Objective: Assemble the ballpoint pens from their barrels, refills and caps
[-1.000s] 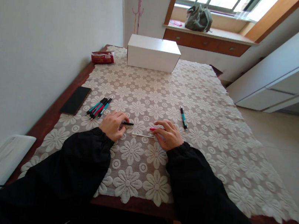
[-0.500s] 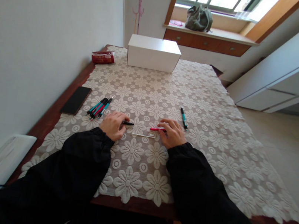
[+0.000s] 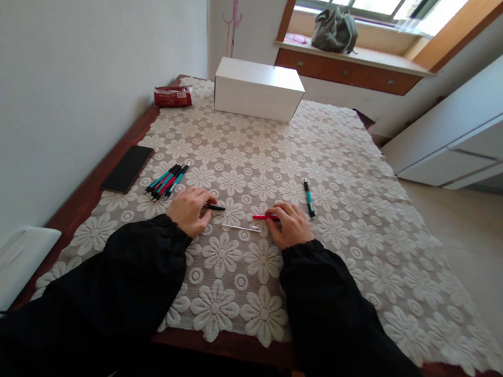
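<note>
My left hand [image 3: 191, 210] rests low on the table, fingers closed on a black pen part [image 3: 216, 208] whose tip points right. Facing it, my right hand [image 3: 291, 224] pinches a red pen part [image 3: 259, 217] pointing left. A gap of cloth separates the two parts. Just below them, a thin, pale pen refill [image 3: 240, 228] lies crosswise on the cloth. Beyond my left hand is a bundle of several pens [image 3: 167, 181] in teal, red and black. A single teal and black pen [image 3: 309, 198] lies past my right hand.
A flowered lace cloth [image 3: 256, 158] covers the table. A dark phone-like slab [image 3: 128, 169] lies at the left edge, with a red packet [image 3: 173, 96] farther back. The white box [image 3: 255, 98] stands at the far end. A wall runs along the left side.
My right hand's fingers have shifted very slightly around the red pen part. Otherwise both hands and the things on the table stay where they were.
</note>
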Available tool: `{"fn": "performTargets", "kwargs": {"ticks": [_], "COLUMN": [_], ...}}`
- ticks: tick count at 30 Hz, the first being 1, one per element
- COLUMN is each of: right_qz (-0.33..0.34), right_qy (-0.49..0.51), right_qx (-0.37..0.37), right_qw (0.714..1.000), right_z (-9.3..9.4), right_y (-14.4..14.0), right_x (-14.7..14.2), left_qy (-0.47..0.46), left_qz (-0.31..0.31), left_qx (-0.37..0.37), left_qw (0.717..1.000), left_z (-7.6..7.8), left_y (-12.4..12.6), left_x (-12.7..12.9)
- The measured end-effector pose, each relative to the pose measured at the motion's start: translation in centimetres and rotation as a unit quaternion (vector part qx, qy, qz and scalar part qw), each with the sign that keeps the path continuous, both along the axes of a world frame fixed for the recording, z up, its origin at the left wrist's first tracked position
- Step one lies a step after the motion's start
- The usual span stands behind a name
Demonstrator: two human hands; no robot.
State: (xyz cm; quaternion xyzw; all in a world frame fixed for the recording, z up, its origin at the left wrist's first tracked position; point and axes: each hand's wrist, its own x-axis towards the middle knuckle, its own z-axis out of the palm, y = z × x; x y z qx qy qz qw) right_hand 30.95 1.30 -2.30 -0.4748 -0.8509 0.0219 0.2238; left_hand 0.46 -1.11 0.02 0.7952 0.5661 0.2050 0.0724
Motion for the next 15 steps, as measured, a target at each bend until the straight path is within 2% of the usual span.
{"fn": "performTargets", "kwargs": {"ticks": [15], "right_qz": [0.006], "right_qy": [0.005], "right_qx": [0.004], "right_qw": [1.000], "right_z": [-0.20], "right_y": [0.11], "right_x": [0.13], "left_qy": [-0.003], "left_qz": [-0.003], "left_qx": [-0.016], "left_qw": [1.000], "left_z": [0.04], "left_y": [0.18], "left_x": [-0.10]}}
